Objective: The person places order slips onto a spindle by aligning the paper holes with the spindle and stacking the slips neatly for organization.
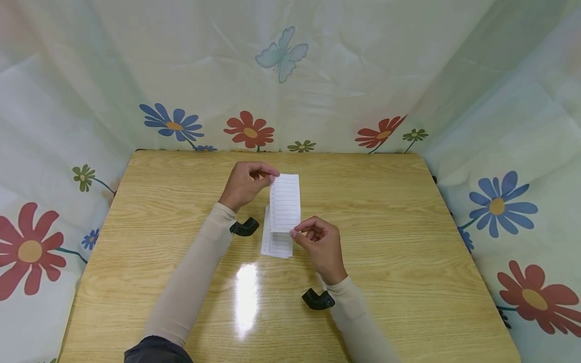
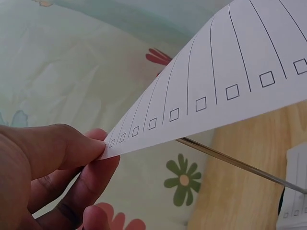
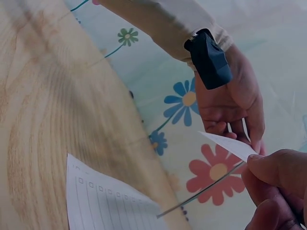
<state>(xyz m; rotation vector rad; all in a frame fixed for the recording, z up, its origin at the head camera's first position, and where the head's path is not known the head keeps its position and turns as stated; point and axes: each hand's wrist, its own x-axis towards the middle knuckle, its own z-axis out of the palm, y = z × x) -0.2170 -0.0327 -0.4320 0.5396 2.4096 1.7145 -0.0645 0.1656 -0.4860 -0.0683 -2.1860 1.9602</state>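
A white lined checklist sheet (image 1: 285, 201) with a column of small boxes is held up between both hands. My left hand (image 1: 247, 182) pinches its upper left corner between thumb and fingers. At the lower right corner, my right hand (image 1: 320, 244) pinches the sheet between thumb and forefinger. Beneath it, another lined checklist sheet (image 1: 278, 248) lies on the table, partly covered in the head view. A thin metal rod (image 2: 240, 164) runs from the lower sheet up toward the raised one in the left wrist view; the right wrist view also shows the rod (image 3: 201, 193).
The wooden table (image 1: 386, 242) has a bright light reflection in front of the sheets. A flower-printed curtain (image 1: 336, 75) borders it at the back and both sides. Black wrist devices sit on the left wrist (image 1: 245, 227) and right wrist (image 1: 318, 299).
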